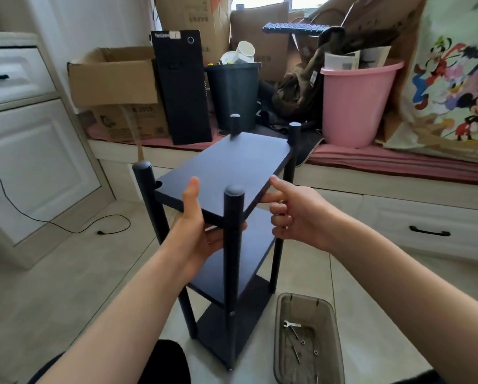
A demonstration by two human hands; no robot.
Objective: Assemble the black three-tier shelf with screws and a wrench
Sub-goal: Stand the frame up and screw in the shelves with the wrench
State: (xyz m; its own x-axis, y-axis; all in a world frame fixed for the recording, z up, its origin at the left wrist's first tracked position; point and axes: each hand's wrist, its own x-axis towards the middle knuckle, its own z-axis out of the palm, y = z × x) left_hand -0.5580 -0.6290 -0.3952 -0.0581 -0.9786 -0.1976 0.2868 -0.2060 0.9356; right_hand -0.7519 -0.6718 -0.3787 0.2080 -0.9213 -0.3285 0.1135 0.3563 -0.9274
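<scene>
The black three-tier shelf (pixel 226 164) stands upright on the tiled floor in front of me, its round posts rising past the top board. My left hand (pixel 196 225) grips the near edge of the top board, thumb on top and fingers underneath, just left of the front post (pixel 233 245). My right hand (pixel 293 212) holds the board's right edge, thumb on the corner, with its other fingers curled against the side; something small and metallic shows between them, too small to name. A silver wrench (pixel 291 325) and several screws and nuts lie in a translucent tray (pixel 307 303) at bottom right.
A window-seat ledge behind the shelf carries cardboard boxes (pixel 113 79), a black computer tower (pixel 185 87), a dark bin (pixel 232 92) and a pink bucket (pixel 354 103). White cabinets (pixel 24 134) stand at the left, with a black cable (pixel 66 225) on the floor.
</scene>
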